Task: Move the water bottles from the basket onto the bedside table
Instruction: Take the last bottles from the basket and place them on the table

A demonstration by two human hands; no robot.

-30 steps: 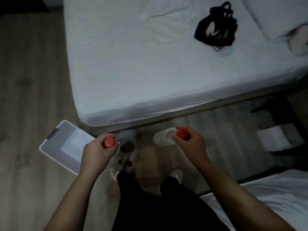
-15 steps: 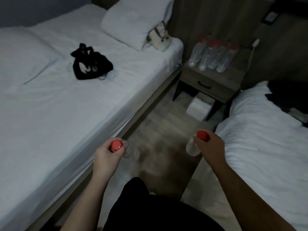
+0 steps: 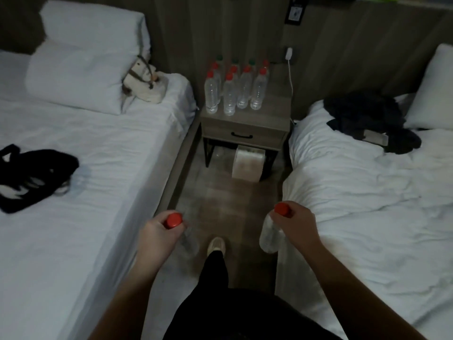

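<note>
My left hand (image 3: 157,238) grips a clear water bottle (image 3: 190,241) just below its red cap, and the bottle hangs down over the floor. My right hand (image 3: 297,225) holds a second clear bottle (image 3: 269,235) the same way by its red cap. Ahead, between the two beds, stands the grey bedside table (image 3: 245,132) with a drawer. Several capped bottles (image 3: 235,90) stand in rows on the left part of its top. The basket is out of view.
A white bed (image 3: 98,168) with pillows, a black bag (image 3: 31,175) and a small cloth bag lies to the left. Another white bed (image 3: 367,192) with dark clothes is on the right. A white box (image 3: 247,164) sits under the table. A charger cable hangs at the table's right.
The view has swung from the basket on the floor, past the left bed, to face the bedside table. Both hands still hold their bottles, now in the aisle between the beds.
</note>
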